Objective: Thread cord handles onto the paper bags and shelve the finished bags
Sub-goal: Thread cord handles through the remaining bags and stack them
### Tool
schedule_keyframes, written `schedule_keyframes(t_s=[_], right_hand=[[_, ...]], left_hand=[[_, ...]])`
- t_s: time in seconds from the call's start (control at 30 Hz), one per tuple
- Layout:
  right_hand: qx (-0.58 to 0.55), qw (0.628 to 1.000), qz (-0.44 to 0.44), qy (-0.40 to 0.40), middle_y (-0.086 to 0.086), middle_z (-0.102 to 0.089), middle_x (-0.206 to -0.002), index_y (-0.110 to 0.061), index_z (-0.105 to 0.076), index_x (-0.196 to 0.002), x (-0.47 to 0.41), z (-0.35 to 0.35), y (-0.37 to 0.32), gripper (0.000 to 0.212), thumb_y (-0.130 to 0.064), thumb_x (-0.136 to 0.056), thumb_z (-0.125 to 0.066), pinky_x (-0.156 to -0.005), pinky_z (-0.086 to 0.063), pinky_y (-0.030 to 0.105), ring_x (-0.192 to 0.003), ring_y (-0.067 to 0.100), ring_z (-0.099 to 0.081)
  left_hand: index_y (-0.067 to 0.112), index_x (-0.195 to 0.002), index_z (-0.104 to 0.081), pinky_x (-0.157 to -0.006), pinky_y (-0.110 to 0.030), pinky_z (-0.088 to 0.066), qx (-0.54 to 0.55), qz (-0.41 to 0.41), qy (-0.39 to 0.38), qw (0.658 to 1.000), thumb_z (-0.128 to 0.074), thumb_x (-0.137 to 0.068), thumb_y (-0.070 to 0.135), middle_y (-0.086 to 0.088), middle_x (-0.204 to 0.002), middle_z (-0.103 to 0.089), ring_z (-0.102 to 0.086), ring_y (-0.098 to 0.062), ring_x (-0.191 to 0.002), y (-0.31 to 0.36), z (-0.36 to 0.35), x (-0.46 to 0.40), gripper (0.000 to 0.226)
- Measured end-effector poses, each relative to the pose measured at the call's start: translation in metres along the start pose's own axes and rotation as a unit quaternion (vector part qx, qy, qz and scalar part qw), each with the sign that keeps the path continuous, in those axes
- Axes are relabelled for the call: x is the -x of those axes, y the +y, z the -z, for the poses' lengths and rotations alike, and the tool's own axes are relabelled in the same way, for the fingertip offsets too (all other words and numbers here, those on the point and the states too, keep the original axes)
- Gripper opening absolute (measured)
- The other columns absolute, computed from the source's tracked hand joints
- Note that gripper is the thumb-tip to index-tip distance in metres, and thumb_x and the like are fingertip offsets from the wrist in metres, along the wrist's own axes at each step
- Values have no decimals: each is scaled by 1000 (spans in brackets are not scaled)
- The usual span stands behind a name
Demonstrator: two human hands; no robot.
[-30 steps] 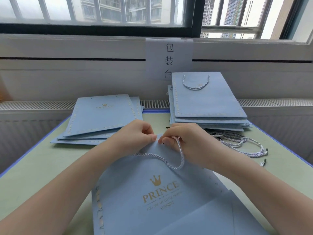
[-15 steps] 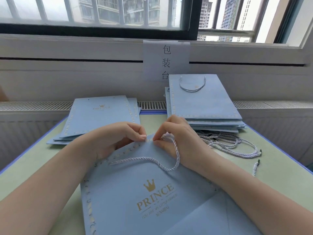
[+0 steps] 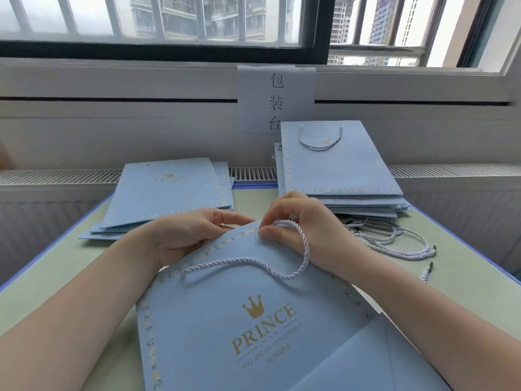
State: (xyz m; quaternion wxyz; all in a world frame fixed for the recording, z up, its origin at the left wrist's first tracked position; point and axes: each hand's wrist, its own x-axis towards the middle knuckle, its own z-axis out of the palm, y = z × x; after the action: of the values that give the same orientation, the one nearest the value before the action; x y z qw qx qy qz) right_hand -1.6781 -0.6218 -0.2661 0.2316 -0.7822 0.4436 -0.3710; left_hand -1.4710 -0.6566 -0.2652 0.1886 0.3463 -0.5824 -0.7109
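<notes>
At the centre of the frame a blue paper bag (image 3: 253, 320) is lying flat on the table (image 3: 56, 277), and threading appears to be under way. The left hand (image 3: 180, 235) is pinching the bag's top edge; the right hand (image 3: 298, 224) is pinching the cord handle (image 3: 253, 263) there. One cord end is already sitting through a hole at lower left; next, the free end probably needs feeding through the other hole.
</notes>
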Motion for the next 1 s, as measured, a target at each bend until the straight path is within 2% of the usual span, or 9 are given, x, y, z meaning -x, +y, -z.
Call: schedule_keyframes(t_s=[0.1,0.23,0.33,0.57,0.7,0.8,0.9,1.0], right_hand=[[-8,1000,13,-5,-3,-57,-96,-36,-62,-72,0,-1,-1,22,-19,-82,-72,-89,-45,26,-90,10,-59],[-16,999,33,-13,-4,-58,-93,-25,-66,-79,1,-2,-4,11,-15,-83,-71,-83,-44,17,-85,4,-58],[-21,999,43,-13,-3,-58,-92,-19,-67,-84,2,-2,-5,6,-15,-83,-71,-79,-43,15,-82,5,-57],[-20,998,60,-20,-3,-59,-92,-16,-68,-87,0,-7,1,3,-14,-86,-68,-82,-44,20,-85,6,-57],[-27,998,48,-24,-2,-54,-100,-24,-65,-88,1,-4,2,6,-20,-86,-68,-86,-42,19,-93,5,-54],[-16,999,29,-16,2,-53,-104,-32,-57,-78,-1,-2,4,19,-18,-86,-67,-88,-41,20,-99,12,-54],[15,999,15,27,2,-55,-97,-30,-52,-72,-4,1,7,29,-8,-88,-63,-79,-38,17,-88,11,-54],[9,995,-5,100,-4,-57,-79,-27,-52,-73,-6,12,8,30,-2,-91,-55,-65,-37,12,-66,-1,-51]], left_hand=[[11,-115,-68,-79,-32,-58,-8,6,-24,1000,-53,-86,-5,-16,-115,-67,-69,-23,-89,0,-4,1,36],[7,-103,-73,-66,-28,-58,-30,13,-19,999,-53,-83,-3,-12,-98,-72,-71,-20,-77,2,-7,3,30],[9,-95,-75,-63,-26,-57,-42,22,-22,999,-55,-82,-1,-10,-91,-73,-70,-19,-72,2,-10,3,27],[11,-97,-74,-66,-27,-56,-86,39,-28,995,-54,-87,1,-9,-92,-72,-69,-18,-73,4,-13,6,25],[7,-93,-75,-62,-25,-57,-100,52,20,993,-52,-89,1,-11,-89,-73,-69,-18,-68,7,-15,8,24],[8,-81,-74,-51,-21,-52,-112,65,81,988,-61,-82,19,-8,-76,-70,-65,-15,-56,12,-19,9,17],[12,-70,-68,-41,-17,-42,-165,62,120,977,-56,-79,43,-2,-62,-62,-53,-10,-45,15,-16,12,35],[13,-68,-62,-48,-16,-36,-256,42,95,961,-62,-76,42,0,-61,-45,-39,-10,-51,19,-10,20,31]])
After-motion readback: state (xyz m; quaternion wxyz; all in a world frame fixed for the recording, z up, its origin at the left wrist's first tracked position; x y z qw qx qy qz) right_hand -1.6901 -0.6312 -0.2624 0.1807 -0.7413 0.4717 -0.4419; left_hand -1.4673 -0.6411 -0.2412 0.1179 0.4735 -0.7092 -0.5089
